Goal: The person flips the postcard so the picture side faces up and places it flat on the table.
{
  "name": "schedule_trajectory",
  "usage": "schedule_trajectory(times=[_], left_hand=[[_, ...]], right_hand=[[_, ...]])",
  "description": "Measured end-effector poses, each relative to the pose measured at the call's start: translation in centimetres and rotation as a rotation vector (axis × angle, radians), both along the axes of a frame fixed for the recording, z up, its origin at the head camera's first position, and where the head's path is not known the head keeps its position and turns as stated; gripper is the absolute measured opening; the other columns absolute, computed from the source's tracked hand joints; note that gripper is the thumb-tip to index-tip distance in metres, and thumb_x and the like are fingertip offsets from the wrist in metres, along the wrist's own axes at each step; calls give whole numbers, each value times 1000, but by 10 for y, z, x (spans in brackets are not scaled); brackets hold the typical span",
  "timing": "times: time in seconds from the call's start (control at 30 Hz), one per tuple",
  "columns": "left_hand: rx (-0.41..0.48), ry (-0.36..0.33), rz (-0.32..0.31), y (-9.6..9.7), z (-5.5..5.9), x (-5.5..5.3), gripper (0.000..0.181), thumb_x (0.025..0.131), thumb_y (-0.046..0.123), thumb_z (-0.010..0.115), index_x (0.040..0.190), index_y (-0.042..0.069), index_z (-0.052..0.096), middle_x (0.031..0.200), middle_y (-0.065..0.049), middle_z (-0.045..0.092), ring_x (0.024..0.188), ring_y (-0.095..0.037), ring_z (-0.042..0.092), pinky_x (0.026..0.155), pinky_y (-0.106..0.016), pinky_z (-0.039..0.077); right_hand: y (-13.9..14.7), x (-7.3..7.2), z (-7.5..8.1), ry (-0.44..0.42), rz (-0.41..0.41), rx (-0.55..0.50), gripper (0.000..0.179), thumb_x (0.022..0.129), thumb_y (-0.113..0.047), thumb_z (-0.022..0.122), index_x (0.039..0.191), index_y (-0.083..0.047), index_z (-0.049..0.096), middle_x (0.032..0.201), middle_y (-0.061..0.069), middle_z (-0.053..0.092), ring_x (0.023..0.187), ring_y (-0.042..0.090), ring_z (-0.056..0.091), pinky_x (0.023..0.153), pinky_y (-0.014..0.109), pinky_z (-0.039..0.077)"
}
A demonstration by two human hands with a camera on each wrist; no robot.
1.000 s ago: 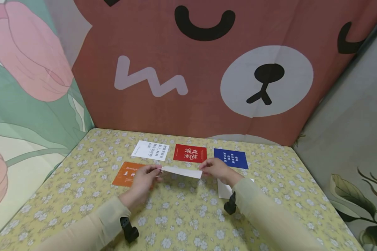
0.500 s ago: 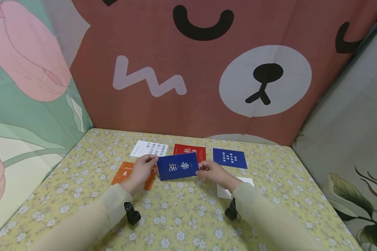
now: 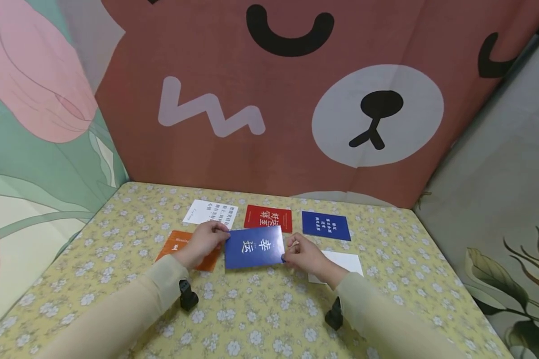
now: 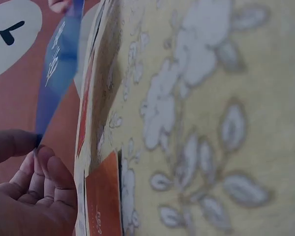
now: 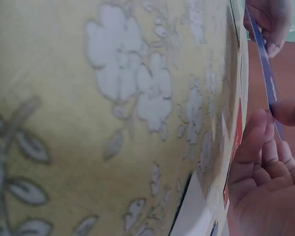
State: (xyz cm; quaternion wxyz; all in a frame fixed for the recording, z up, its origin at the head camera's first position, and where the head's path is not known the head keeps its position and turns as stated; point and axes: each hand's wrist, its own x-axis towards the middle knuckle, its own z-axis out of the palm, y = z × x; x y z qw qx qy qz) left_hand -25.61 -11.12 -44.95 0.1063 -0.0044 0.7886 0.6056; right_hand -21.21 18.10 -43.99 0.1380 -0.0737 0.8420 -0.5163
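A blue card (image 3: 254,248) with large white characters is held up between my two hands, raised off the table. My left hand (image 3: 204,244) pinches its left edge between thumb and fingers; the left wrist view shows that hand (image 4: 32,182) at the card's lower corner. At the opposite edge, my right hand (image 3: 306,256) pinches the lower right corner, also plain in the right wrist view where the thumb (image 5: 287,114) presses on the card. An orange card (image 3: 179,243) lies partly behind my left hand. A white card (image 3: 346,263) lies partly under my right wrist.
Along the far side of the flowered tablecloth (image 3: 251,319) lie a white card (image 3: 211,212) with writing, a red card (image 3: 260,214) and another blue card (image 3: 326,226). A brown bear-print backdrop (image 3: 287,164) rises behind the table.
The held card was nearly flat with its white side showing; it has tipped to show its blue face. Since half a second ago it has come slightly lower, uncovering more of the red card.
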Motion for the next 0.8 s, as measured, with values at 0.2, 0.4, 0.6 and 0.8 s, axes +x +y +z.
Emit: schedule_trajectory(times=[0.2, 0.4, 0.6, 0.8], left_hand=[[-121, 18, -99, 2, 4, -5, 11, 101, 6, 63, 108, -1, 63, 86, -11, 62, 73, -22, 57, 64, -33, 50], [-229, 27, -165, 5, 6, -10, 8, 99, 7, 65, 104, 0, 64, 85, -11, 64, 70, -22, 57, 61, -32, 49], [-415, 106, -286, 11, 8, -11, 9, 93, 8, 71, 90, 4, 64, 78, -7, 62, 67, -20, 56, 60, -32, 47], [-533, 128, -339, 16, 8, -11, 14, 92, 9, 75, 85, 6, 63, 76, -5, 60, 66, -19, 54, 62, -31, 44]], right_hand=[[-1, 7, 1, 81, 108, 108, 14, 94, -3, 68, 94, -5, 54, 74, 3, 62, 66, 16, 58, 59, 30, 45], [-2, 14, 3, 79, 145, 193, 10, 93, -7, 70, 91, -7, 60, 72, 0, 62, 64, 12, 54, 59, 28, 44], [-2, 20, 5, -8, 196, 233, 6, 93, -5, 69, 93, -5, 64, 73, 3, 64, 64, 14, 60, 59, 29, 48], [0, 20, 5, -56, 203, 251, 4, 94, -7, 69, 96, -5, 66, 75, 3, 66, 68, 15, 62, 63, 31, 50]])
